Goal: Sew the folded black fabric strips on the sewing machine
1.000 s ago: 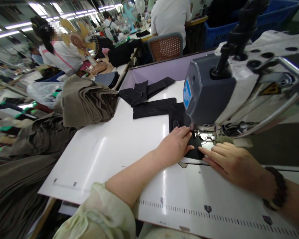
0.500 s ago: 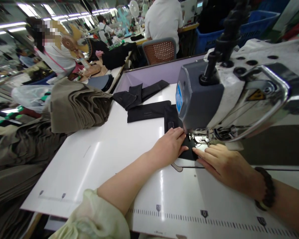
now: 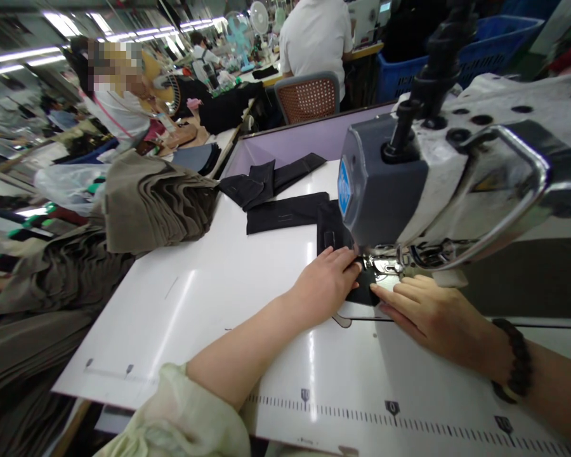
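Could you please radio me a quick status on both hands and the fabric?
Left hand on black fabric, beside the presser foot. Right hand at the fabric's right edge. Sewing machine head overhangs, partly blocking the view.

the black piece point(image 3: 362, 294) is matt cloth, the tabletop point(image 3: 219, 285) smooth and glossy.

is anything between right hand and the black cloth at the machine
Nothing visible: the right hand has a fingertip at the edge of the black cloth, and the left hand lies on it.
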Demonstrator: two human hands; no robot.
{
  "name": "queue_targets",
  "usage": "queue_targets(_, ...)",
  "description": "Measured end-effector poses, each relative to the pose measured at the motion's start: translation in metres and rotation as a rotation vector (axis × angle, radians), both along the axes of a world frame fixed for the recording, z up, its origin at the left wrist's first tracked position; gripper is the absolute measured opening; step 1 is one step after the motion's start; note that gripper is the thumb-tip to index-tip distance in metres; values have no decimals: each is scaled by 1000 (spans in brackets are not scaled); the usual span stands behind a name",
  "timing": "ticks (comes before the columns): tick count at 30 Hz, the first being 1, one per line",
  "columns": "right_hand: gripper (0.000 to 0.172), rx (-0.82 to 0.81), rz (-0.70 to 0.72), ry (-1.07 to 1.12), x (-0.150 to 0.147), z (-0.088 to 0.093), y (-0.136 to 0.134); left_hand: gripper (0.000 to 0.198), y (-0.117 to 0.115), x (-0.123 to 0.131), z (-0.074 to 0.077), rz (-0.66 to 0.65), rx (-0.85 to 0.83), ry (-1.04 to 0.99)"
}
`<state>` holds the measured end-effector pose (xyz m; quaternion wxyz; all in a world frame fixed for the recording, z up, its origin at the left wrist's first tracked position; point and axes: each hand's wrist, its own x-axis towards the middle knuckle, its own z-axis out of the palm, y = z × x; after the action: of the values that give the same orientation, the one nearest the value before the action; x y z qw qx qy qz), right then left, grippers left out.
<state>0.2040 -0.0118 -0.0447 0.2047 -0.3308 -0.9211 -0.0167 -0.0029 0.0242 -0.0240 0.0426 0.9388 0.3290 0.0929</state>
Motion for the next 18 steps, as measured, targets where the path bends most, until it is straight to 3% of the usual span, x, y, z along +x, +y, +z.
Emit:
queue_targets(5,24,46,88,42,-1,5,-4,25,-20,-3,8,-184,11,57)
queue_targets(18,29,-1,-151,-36,1,-14,6,23,4,1,-2,-76,2,1)
